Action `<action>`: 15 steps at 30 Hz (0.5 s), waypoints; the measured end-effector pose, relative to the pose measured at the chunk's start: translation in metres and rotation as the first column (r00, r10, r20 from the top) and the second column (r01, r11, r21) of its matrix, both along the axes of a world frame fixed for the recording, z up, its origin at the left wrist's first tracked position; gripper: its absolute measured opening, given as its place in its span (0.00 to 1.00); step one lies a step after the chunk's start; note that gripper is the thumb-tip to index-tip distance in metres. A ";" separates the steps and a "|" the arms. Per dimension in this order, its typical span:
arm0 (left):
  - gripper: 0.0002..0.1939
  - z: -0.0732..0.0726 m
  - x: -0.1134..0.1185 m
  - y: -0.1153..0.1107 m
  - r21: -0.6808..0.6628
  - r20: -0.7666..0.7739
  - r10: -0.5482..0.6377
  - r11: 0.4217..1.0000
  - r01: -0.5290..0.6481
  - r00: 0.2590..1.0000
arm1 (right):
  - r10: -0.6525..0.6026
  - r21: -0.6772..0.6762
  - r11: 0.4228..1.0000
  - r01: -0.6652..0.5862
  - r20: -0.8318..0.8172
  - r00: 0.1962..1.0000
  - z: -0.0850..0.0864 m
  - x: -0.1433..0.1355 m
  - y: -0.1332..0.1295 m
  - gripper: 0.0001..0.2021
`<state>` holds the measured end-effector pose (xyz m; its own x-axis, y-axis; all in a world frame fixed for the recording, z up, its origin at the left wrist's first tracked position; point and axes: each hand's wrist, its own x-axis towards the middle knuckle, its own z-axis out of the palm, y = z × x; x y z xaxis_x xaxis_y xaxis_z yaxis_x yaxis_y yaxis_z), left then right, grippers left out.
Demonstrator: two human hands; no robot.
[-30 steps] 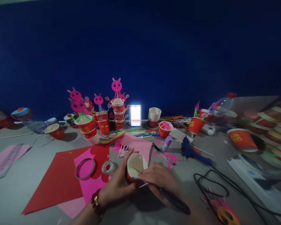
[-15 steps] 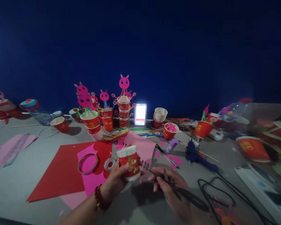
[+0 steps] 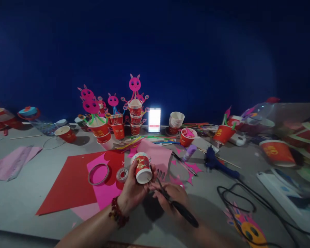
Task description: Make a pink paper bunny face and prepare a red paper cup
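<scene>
My left hand [image 3: 133, 187], with a beaded bracelet at the wrist, is wrapped around a red paper cup [image 3: 142, 164] with a gold print. The cup is tilted so that its white bottom faces me. In my right hand [image 3: 172, 198] is a pair of scissors [image 3: 184, 212] with black handles. A scissor tip is at the cup's bottom; whether it has pierced the paper I cannot tell. Just left of the cup lies a roll of clear tape [image 3: 122, 175]. A larger tape ring [image 3: 98, 174] rests on pink paper.
Red paper [image 3: 67, 187] lies left. Cups with pink paper faces [image 3: 134, 84] stand at the back. A purple glue stick [image 3: 189, 152], a blue glue gun [image 3: 218, 163] with a looping black cord [image 3: 223, 198], and a stack of cups [image 3: 176, 120] are to the right.
My left hand has tipped the cup, turning its bottom towards me. My right hand has brought the scissors left and up against the cup's bottom. The view has tilted slightly.
</scene>
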<state>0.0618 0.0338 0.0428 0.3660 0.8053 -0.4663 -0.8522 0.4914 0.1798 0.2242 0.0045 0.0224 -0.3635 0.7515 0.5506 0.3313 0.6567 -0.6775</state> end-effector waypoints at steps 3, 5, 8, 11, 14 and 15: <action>0.20 -0.005 0.000 0.000 0.034 -0.013 -0.017 0.999 0.017 1.000 | -0.007 -0.008 1.000 0.007 0.016 1.000 -0.002 0.000 0.000 0.11; 0.20 -0.007 0.001 -0.001 0.062 -0.028 -0.023 0.998 0.025 0.999 | -0.019 -0.025 0.999 0.020 0.039 0.999 -0.003 -0.001 -0.001 0.11; 0.19 -0.007 0.001 -0.001 0.061 -0.036 -0.016 0.998 0.018 0.999 | -0.025 -0.033 0.999 0.027 0.047 0.999 -0.001 -0.002 -0.001 0.11; 0.19 -0.003 0.001 -0.001 0.033 -0.010 -0.018 0.999 0.018 1.000 | -0.016 0.000 1.000 0.016 0.045 0.999 0.000 -0.003 -0.002 0.11; 0.21 -0.002 0.000 -0.001 -0.001 0.008 -0.036 0.999 0.036 0.999 | -0.031 0.016 0.999 0.030 0.036 0.999 -0.002 -0.003 -0.002 0.12; 0.22 -0.002 0.000 -0.001 -0.007 0.013 -0.043 0.999 0.043 0.999 | -0.030 0.014 0.999 0.030 0.030 0.999 -0.003 -0.003 -0.002 0.12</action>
